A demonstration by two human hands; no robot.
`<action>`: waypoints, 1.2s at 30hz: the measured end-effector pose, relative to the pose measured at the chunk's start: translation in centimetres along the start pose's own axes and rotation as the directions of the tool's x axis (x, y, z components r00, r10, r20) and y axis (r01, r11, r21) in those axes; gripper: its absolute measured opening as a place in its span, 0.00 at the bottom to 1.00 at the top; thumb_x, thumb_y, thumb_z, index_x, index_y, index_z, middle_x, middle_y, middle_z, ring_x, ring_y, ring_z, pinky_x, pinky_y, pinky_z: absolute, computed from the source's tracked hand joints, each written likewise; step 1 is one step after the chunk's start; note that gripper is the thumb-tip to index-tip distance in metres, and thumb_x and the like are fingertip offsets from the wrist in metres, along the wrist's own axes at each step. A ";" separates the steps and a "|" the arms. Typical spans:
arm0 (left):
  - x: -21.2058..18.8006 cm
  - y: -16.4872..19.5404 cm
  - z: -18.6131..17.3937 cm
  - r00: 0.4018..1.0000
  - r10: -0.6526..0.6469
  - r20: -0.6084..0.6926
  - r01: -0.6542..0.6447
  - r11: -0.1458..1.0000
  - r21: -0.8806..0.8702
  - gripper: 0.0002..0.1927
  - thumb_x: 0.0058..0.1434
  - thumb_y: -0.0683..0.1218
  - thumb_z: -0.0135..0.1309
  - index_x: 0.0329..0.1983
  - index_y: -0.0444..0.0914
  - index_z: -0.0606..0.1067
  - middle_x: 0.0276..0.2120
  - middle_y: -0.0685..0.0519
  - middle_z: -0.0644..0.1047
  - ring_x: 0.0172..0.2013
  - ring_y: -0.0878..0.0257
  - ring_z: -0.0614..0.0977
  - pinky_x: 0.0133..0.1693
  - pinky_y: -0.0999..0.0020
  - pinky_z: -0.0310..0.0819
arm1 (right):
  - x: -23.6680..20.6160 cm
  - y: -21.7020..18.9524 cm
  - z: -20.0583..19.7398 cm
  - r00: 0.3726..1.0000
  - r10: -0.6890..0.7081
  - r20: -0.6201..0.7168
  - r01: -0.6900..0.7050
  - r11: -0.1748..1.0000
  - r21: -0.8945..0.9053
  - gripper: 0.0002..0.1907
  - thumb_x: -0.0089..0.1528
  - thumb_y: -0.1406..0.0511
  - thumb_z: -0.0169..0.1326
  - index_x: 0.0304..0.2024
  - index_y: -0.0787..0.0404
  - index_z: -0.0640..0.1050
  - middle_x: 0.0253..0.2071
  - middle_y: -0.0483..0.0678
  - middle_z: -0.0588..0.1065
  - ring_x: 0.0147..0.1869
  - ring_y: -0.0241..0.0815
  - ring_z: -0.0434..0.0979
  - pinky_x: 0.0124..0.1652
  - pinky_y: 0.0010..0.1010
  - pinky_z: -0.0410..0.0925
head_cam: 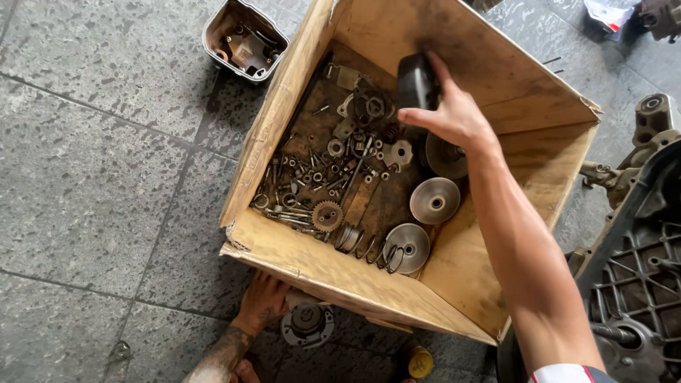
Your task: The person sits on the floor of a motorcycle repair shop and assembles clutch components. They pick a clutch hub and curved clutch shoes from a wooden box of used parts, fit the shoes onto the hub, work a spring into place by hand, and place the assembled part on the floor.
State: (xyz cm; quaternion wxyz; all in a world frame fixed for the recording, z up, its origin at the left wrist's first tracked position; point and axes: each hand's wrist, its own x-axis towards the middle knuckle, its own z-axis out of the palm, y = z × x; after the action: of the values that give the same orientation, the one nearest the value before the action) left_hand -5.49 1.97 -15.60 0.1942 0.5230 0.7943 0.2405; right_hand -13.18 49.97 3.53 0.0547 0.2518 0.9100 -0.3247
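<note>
While kneeling over the box [298, 262] | right hand [447, 117] clamped on black part [417, 81], lifted above loose bolts [312, 177] | left hand [262, 301] flat on floor [92, 177], empty, bracing.

Under you is a grey speckled stone floor [92, 184] with dark joints. On it sit an open cardboard box [333, 273], a small metal casing [245, 39] beyond its far corner, and a dark engine case [631, 276] beside it on your right.
</note>
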 end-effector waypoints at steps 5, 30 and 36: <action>-0.2 -0.3 0.4 1.000 0.015 -0.010 -0.015 1.000 -0.010 0.40 0.37 0.46 0.61 0.59 0.37 0.71 0.56 0.39 0.68 0.59 0.37 0.66 0.62 0.39 0.58 | 3.0 -3.9 5.2 1.000 0.005 -0.020 -0.004 0.999 0.049 0.64 0.46 0.43 0.68 0.77 0.53 0.53 0.64 0.65 0.72 0.69 0.59 0.72 0.62 0.40 0.66; -0.5 0.2 -0.5 0.998 -0.057 0.014 0.058 0.991 -0.123 0.34 0.28 0.49 0.66 0.44 0.37 0.79 0.46 0.40 0.78 0.51 0.37 0.76 0.52 0.45 0.70 | 1.9 0.1 6.7 0.972 -0.053 -0.230 0.073 0.995 0.075 0.18 0.75 0.61 0.54 0.65 0.55 0.69 0.54 0.56 0.79 0.60 0.56 0.82 0.59 0.47 0.74; -0.5 0.0 -1.4 0.959 0.076 -0.274 -0.137 0.969 -0.207 0.19 0.30 0.50 0.67 0.26 0.47 0.73 0.42 0.49 0.78 0.49 0.38 0.76 0.48 0.44 0.69 | -2.9 1.3 8.1 0.945 -0.282 0.167 0.323 0.886 -0.331 0.28 0.64 0.62 0.57 0.66 0.56 0.70 0.55 0.66 0.72 0.59 0.70 0.71 0.56 0.52 0.66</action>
State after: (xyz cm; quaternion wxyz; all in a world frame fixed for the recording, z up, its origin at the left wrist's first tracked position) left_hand -6.05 1.27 -14.43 0.1310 0.5032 0.7513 0.4063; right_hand -10.53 44.54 -2.79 0.0995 0.0736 0.9770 -0.1739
